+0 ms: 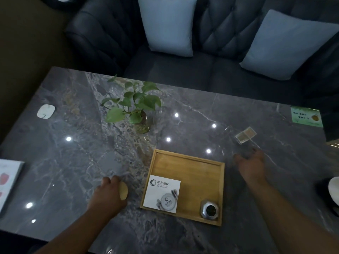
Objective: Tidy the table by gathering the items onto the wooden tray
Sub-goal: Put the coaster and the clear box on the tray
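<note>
Right hand [252, 165], fingers spread, is reaching toward the clear two-compartment box [245, 135] lying just beyond the wooden tray [200, 167].

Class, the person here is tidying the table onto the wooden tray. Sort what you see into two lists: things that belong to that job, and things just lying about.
Part of the job:
wooden tray
white card and metal ashtray, both on the tray
tan oval object in the left hand
clear two-part box beyond the right hand

Just lying about:
potted plant
green sign
sofa pillows
</note>
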Motion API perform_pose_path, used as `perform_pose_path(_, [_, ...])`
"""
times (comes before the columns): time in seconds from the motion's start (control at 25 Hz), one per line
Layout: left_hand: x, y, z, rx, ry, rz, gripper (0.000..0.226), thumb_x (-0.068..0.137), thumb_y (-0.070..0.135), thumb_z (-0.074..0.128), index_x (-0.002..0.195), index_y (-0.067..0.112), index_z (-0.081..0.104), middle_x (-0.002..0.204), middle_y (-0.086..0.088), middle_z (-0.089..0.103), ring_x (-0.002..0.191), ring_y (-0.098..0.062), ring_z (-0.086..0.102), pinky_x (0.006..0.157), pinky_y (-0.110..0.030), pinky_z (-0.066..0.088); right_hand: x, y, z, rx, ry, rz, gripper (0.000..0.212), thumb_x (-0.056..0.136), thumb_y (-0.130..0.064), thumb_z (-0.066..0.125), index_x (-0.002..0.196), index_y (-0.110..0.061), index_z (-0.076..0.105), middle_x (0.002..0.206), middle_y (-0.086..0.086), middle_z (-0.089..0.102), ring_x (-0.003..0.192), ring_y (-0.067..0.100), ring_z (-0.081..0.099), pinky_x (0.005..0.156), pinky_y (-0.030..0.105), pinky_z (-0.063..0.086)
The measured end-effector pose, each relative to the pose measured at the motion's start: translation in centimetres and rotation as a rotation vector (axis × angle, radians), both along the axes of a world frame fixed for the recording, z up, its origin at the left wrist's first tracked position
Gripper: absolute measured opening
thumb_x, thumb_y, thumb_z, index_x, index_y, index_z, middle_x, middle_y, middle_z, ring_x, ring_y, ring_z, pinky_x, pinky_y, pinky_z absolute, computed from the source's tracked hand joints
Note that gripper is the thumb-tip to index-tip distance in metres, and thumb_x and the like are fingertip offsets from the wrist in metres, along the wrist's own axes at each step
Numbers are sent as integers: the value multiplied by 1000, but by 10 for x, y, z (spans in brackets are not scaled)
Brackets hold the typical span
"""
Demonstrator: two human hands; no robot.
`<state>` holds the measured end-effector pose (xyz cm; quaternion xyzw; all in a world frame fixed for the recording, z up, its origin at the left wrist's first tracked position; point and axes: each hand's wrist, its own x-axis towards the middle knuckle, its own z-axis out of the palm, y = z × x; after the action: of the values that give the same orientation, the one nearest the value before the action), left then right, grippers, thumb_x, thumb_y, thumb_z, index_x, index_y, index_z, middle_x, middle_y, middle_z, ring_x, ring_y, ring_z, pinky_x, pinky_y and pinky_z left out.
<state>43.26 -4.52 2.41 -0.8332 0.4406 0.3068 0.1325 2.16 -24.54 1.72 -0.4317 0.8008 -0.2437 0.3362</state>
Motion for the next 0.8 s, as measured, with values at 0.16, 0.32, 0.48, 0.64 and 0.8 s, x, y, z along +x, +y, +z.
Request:
perform_pose_path(0.16, [-14, -31, 14, -179, 61, 63, 76, 68, 49, 84, 128, 16, 51, 121, -15, 54, 104, -46, 66, 85, -49, 57, -11, -24, -9, -60, 14, 25, 66, 73, -19, 86, 129, -13, 52, 118, 9, 70, 102, 24, 70, 85, 30, 51])
perform_pose_path(0.32, [-40, -80, 30, -275, 114, 58, 83, 68, 54, 86, 131, 12, 51, 131, -14, 51, 110, -43, 65, 90, -50, 54, -14, -41, -19, -112, -128, 56, 68, 78, -12, 83, 136, -20, 49, 123, -4, 67, 103, 8, 65, 91, 26, 49])
perform_pose_path(0.48, [-65, -120, 34, -232, 143, -9, 81, 66, 56, 83, 129, 17, 51, 130, -9, 53, 110, -36, 64, 81, -40, 48, -11, -52, -26, -163, -140, -32, 69, 78, -18, 86, 136, -15, 48, 119, -2, 65, 99, 11, 63, 82, 15, 43])
perform_pose_path(0.64, [-87, -144, 28, -133, 113, -103, 83, 63, 65, 78, 126, 18, 51, 123, -9, 59, 108, -32, 64, 84, -39, 52, -15, -70, -31, -161, -89, -17, 61, 81, -12, 82, 133, -12, 49, 113, 5, 66, 86, 18, 66, 61, 5, 45])
perform_pose_path(0.8, [-104, -155, 16, -30, 47, -170, 89, 61, 67, 75, 129, 16, 48, 123, -11, 61, 111, -33, 64, 86, -40, 53, -14, -79, -34, -143, 38, 1, 45, 82, -19, 78, 119, -8, 55, 109, 15, 66, 94, 30, 66, 78, 29, 46])
